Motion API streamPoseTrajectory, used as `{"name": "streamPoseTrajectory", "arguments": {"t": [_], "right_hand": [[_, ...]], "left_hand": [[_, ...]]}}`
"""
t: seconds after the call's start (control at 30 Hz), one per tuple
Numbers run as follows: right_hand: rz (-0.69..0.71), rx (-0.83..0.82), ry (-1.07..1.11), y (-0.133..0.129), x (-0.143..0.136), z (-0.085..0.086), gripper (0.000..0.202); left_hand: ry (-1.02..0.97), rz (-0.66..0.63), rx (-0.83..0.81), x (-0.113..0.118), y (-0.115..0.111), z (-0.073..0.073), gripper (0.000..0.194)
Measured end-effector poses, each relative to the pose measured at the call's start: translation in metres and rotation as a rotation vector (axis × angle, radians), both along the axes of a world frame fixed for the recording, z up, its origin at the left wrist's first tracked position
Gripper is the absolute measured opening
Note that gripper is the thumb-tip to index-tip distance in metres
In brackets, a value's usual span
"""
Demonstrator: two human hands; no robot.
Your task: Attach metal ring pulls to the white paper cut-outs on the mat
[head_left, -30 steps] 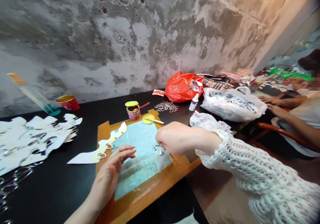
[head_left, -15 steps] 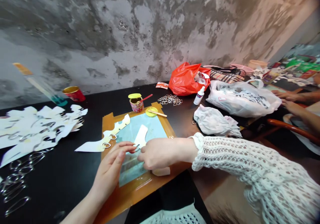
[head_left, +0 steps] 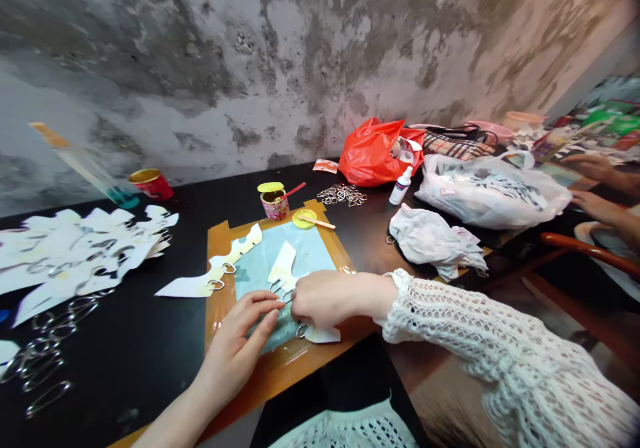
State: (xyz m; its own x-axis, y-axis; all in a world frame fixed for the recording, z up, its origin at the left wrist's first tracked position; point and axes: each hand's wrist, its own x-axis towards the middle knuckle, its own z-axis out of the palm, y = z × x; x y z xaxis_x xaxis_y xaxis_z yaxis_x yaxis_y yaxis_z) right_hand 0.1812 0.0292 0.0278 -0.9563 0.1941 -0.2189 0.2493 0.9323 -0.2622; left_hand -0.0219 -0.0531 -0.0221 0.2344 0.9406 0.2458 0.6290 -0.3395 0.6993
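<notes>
In the head view, my left hand (head_left: 250, 331) reaches over the taped board with fingers stretched out. Its fingertips touch or nearly touch a small metal ring (head_left: 286, 297), and its thumb is a little apart. My right hand (head_left: 320, 298) is curled closed beside it, knuckles up; its fingertips and whatever they hold are hidden. Under it lies a white cut-out piece (head_left: 283, 265) with metal rings along its notched edge, its middle covered by the hand. A second white cut-out (head_left: 185, 287) with two rings lies to the left, partly on the board (head_left: 220, 235).
Behind the board stand an open tin (head_left: 275, 206) with a red stick, a yellow lid (head_left: 304, 219) bearing a wooden stick, and loose rings (head_left: 343, 195). White pieces (head_left: 90, 248) pile up left. Right are a bottle (head_left: 401, 187), cloth (head_left: 430, 238), bags (head_left: 493, 191) and another person's hands (head_left: 595, 205).
My left hand has shifted right and its thumb has swung toward the fingertips. My right hand has moved slightly right, uncovering more rings on the white piece.
</notes>
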Motion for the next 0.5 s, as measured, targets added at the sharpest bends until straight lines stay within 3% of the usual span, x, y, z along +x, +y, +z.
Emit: {"name": "streamPoseTrajectory", "arguments": {"t": [0.1, 0.27, 0.33, 0.4, 0.5], "right_hand": [[-0.099, -0.004, 0.151, -0.001, 0.014, -0.003, 0.013], [-0.589, -0.008, 0.489, -0.034, 0.043, -0.018, 0.005], [-0.716, -0.010, 0.534, -0.054, 0.050, -0.028, 0.012], [-0.729, 0.000, 0.568, -0.071, 0.053, -0.040, 0.017], [-0.641, 0.105, 0.543, -0.088, 0.055, -0.056, 0.014]], "left_hand": [[0.093, -0.071, 0.032, 0.000, -0.007, 0.000, 0.023], [0.309, -0.201, 0.142, -0.004, -0.016, -0.004, 0.026], [0.380, -0.235, 0.197, -0.003, -0.016, -0.006, 0.029], [0.423, -0.250, 0.248, -0.001, -0.014, -0.005, 0.031], [0.462, -0.272, 0.298, 0.004, -0.007, -0.002, 0.034]]}}
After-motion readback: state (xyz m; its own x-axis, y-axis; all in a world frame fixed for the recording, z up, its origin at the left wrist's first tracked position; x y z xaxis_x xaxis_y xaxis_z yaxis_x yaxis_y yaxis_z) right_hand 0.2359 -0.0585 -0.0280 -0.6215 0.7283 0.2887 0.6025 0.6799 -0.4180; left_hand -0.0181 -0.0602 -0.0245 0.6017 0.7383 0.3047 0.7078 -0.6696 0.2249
